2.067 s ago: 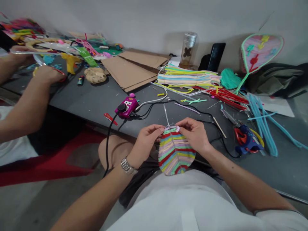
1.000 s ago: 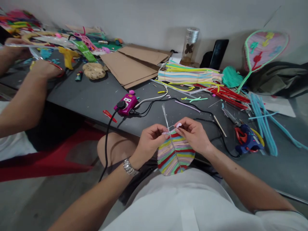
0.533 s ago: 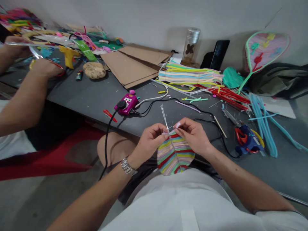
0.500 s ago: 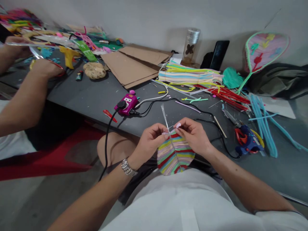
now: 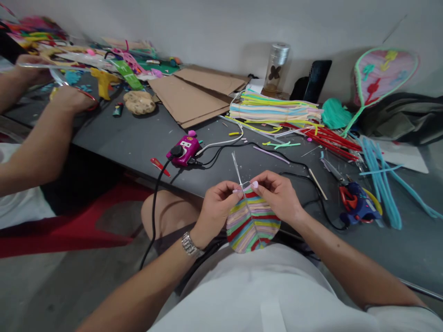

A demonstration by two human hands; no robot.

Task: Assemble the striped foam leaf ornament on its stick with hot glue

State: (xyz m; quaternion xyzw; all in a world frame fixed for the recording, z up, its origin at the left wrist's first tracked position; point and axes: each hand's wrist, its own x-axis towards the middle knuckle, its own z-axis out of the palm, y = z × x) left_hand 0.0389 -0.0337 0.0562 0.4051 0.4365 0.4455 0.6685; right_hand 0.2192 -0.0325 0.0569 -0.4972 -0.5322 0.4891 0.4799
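A leaf-shaped piece of striped pipe cleaners (image 5: 252, 224), in red, yellow, green, pink and lilac, hangs over my lap at the table's near edge. Thin clear wires (image 5: 236, 168) stick up from its top. My left hand (image 5: 216, 208) pinches the piece's upper left edge. My right hand (image 5: 278, 196) pinches a lilac strand at the top right. The two sets of fingertips almost meet at the base of the wires.
On the dark table (image 5: 138, 138) lie a purple power strip (image 5: 183, 151) with black cords, a blue glue gun (image 5: 357, 207), bundles of pipe cleaners (image 5: 273, 110), cardboard sheets (image 5: 194, 94), a glass jar (image 5: 276, 67) and a pink fan (image 5: 379, 76). Another person's arm (image 5: 38, 143) works at the left.
My hands have stayed at the top of the striped piece, with small finger shifts around the lilac strand. The view has drifted slightly. The other person's arms have barely moved.
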